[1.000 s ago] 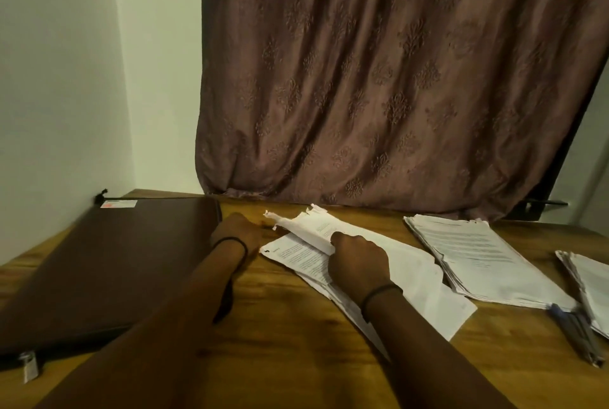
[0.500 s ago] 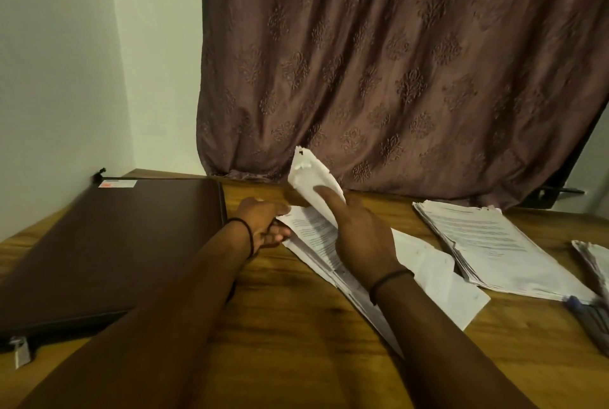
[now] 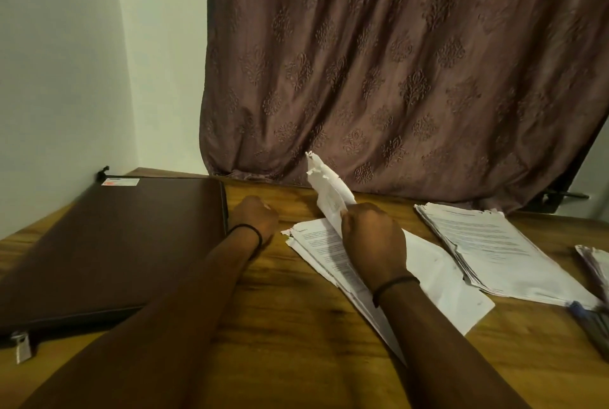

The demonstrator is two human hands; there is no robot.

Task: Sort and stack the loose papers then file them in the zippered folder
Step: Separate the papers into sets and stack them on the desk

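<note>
A person's right hand (image 3: 372,240) pinches a white sheet (image 3: 329,193) and holds it upright, curled, its torn top corner standing in front of the curtain (image 3: 395,79). The hand hovers over a slanted stack of printed papers (image 3: 316,244) lying near the middle of the wooden desk (image 3: 296,326). The left hand (image 3: 255,219) rests on the desk in a loose fist, with nothing visible in it, between that stack and the folder (image 3: 115,244). Each wrist wears a thin black band. The brown zippered folder lies flat and closed along the desk's left side, reaching to the back left corner, where a small label (image 3: 120,182) sits on its cover; its zipper pull (image 3: 20,347) hangs near the front left edge. A second pile of papers (image 3: 487,244) lies toward the right, apart from the first, and a third pile (image 3: 594,263) is cut off by the right edge. Pens (image 3: 590,323) lie just in front of those piles.
</note>
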